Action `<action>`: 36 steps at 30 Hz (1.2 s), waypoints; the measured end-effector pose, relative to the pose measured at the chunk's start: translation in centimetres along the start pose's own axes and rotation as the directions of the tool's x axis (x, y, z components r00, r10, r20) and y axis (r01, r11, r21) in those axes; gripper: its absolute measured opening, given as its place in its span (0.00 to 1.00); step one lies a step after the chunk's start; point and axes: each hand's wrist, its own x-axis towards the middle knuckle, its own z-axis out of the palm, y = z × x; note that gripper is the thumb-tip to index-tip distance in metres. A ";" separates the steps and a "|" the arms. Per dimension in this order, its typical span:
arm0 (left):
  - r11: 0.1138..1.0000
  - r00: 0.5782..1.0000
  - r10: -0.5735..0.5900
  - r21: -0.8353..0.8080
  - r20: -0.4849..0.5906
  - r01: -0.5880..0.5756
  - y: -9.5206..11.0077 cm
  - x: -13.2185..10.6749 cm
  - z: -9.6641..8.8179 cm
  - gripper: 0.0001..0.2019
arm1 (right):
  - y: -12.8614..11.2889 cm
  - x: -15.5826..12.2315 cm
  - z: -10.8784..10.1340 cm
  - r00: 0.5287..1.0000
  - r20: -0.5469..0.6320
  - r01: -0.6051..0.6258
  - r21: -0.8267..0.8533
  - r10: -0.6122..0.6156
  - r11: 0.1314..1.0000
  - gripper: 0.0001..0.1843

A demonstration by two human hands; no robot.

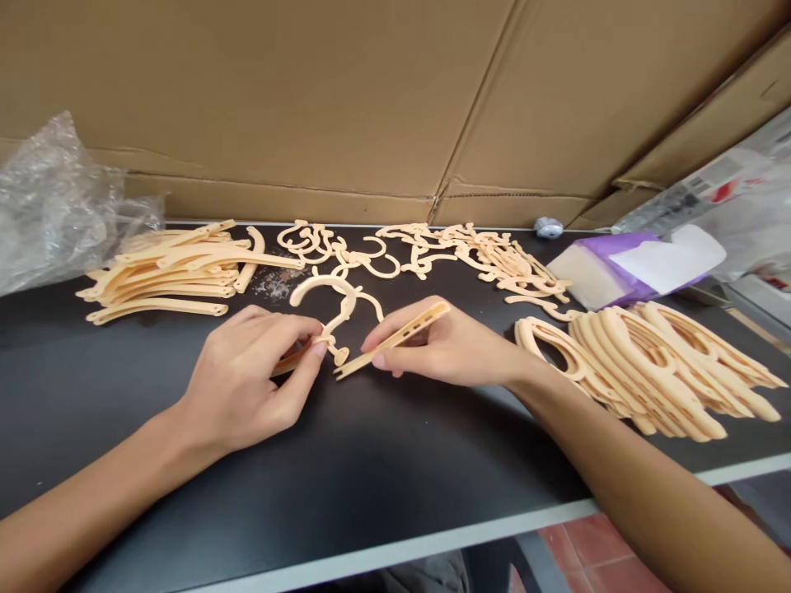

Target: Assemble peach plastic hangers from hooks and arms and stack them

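My left hand (250,375) is closed in a pinch on the lower end of a beige plastic hook piece (330,298) and on the end of a beige arm beneath it. My right hand (445,346) is closed around a straight slotted beige arm piece (395,338), whose tip meets the hook's base between the two hands. All of this rests on a black table (346,478).
A stack of straight beige arms (166,272) lies at the left, loose hooks (364,251) at the back centre, more parts (494,259) to their right. A row of assembled pieces (648,362) sits right. Clear plastic bag (55,198) far left, purple-white packet (624,268), cardboard wall (371,99) behind.
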 end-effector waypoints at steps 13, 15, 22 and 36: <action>0.971 0.984 0.107 -0.226 0.141 -0.073 0.3 0.1 -0.2 0.04 | 0.0 0.3 -0.4 0.993 -0.058 -0.084 0.214 0.099 0.973 0.07; 0.958 0.981 0.130 -0.272 0.146 -0.087 0.2 0.0 -0.2 0.07 | 0.1 0.2 -0.2 0.996 -0.041 -0.062 0.236 0.074 0.970 0.06; 0.933 0.961 0.208 -0.332 0.182 -0.139 -0.1 0.1 -0.3 0.12 | 0.2 -0.1 0.0 0.992 -0.073 0.116 0.135 -0.107 0.984 0.05; 0.948 0.956 0.239 -0.253 0.171 -0.192 -0.2 0.3 0.0 0.09 | 0.0 -0.6 0.3 0.897 -0.129 0.372 -0.298 -0.423 0.879 0.08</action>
